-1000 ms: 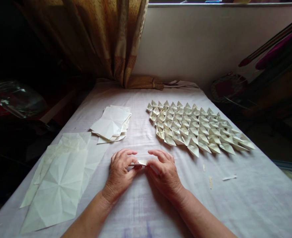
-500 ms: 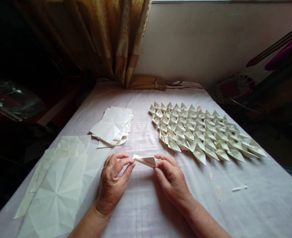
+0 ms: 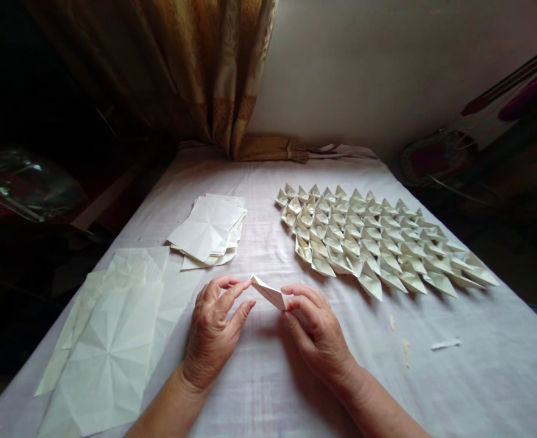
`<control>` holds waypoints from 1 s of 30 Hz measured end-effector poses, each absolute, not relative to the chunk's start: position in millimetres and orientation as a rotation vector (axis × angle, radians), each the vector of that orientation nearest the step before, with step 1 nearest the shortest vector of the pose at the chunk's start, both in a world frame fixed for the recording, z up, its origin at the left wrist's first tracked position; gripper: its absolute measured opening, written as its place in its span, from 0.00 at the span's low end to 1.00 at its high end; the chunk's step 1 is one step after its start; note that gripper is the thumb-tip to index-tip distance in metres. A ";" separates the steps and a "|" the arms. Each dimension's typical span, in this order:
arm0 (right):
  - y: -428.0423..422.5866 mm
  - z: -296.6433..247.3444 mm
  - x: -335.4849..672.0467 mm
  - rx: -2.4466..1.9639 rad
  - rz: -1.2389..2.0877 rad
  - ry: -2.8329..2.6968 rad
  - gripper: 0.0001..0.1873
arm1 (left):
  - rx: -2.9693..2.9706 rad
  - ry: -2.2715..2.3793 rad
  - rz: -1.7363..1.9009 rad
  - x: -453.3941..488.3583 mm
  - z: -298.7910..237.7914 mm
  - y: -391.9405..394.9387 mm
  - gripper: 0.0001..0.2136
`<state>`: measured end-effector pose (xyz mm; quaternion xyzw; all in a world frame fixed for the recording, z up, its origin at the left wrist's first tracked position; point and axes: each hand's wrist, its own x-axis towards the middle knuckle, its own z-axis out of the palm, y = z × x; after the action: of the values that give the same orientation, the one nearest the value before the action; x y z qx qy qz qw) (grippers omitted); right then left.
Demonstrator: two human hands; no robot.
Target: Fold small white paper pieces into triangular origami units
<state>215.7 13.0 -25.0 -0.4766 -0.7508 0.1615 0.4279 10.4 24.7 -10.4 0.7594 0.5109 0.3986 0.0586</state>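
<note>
At lower centre, the left hand [image 3: 214, 331] is loosely open, its fingertips just beside the left tip of the folded paper piece [image 3: 268, 292]. The right hand [image 3: 318, 334] pinches the piece's right end, holding it tilted over the white cloth [image 3: 259, 243].

We see soft daylight coming from the top of the frame onto the wall [image 3: 378, 73] and white cloth [image 3: 455, 389]. The left part is almost black. The left hand [image 3: 214, 331] and right hand [image 3: 321, 337] throw weak shadows downward. The folded paper [image 3: 268, 293] is sharp; lines bend at the borders.
</note>
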 end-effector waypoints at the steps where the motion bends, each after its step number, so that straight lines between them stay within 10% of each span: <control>1: 12.9 -24.8 215.6 -1.183 0.398 -1.882 0.06 | 2.296 1.553 1.195 10.3 -10.4 24.7 0.14; 30: 12.9 -18.3 215.0 -1.264 0.291 -1.817 0.06 | 1.116 1.298 1.027 19.4 10.7 24.2 0.12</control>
<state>215.0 12.9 -18.3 -0.5087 -0.7313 0.1172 0.4390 19.4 24.2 10.7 0.4699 0.5463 0.4324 0.5420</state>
